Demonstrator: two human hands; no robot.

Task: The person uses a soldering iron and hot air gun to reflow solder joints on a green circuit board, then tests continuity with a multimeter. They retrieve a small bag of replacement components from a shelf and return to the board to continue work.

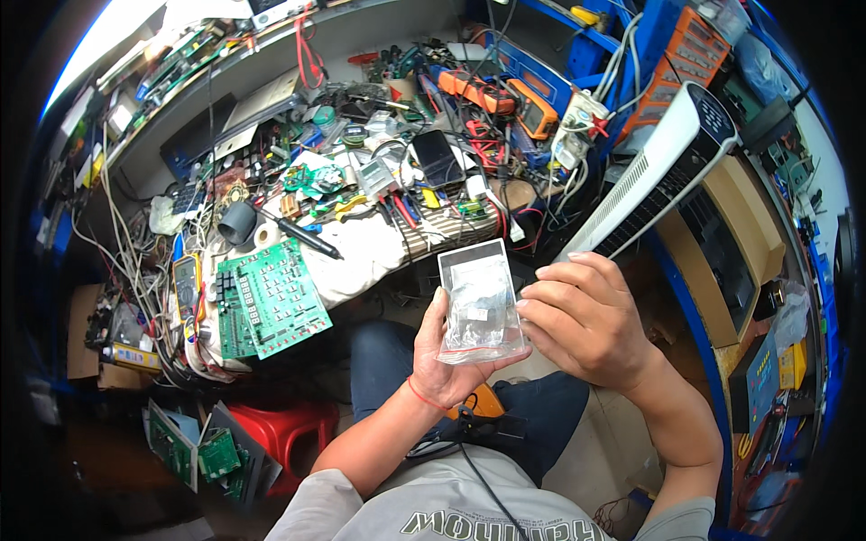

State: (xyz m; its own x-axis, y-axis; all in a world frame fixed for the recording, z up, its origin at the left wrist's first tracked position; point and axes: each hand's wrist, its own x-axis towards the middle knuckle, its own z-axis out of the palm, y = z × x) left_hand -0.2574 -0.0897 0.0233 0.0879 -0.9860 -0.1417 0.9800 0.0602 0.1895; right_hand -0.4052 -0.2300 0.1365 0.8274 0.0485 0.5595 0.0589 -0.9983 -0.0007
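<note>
My left hand [442,370] supports a clear zip bag [478,311] from below, with its thumb along the left side. A red seal line runs across the bag's near end, and a small white label shows in its middle. Its far part has a straight, pale, stiff-looking rim, like a clear flat case; what it contains is hard to make out. My right hand [591,316] is at the bag's right edge, its fingers curled and the fingertips pinching there. The bag is over my lap, in front of the bench.
A green circuit board [271,298] lies at the bench's left front beside a yellow multimeter [187,281]. A black soldering-iron-like handle [307,237], a phone [437,158] and heaped parts cover the bench. A white tower unit [654,171] stands right; a red stool [289,433] is lower left.
</note>
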